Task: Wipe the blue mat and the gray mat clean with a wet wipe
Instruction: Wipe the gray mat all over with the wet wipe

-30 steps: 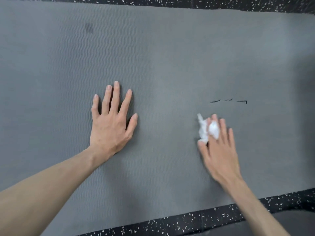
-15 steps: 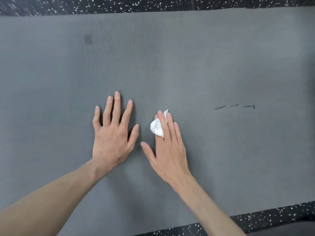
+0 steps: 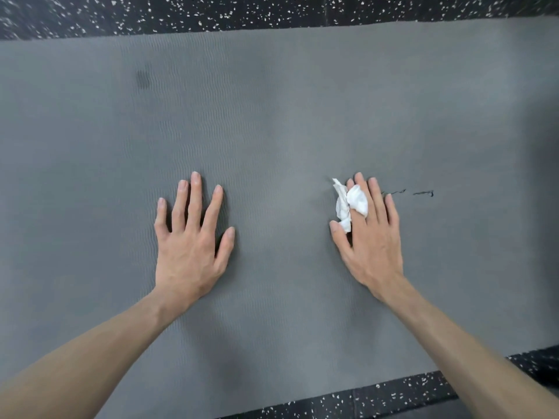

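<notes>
Two bare hands press on the gray mat (image 3: 302, 116): the left hand (image 3: 189, 246) lies flat with fingers spread, holding nothing, while the right hand (image 3: 370, 240), fingers straight, pins a crumpled white wet wipe (image 3: 348, 204) bunched beneath and around its index finger, beside dark scuff marks (image 3: 423, 193).
</notes>
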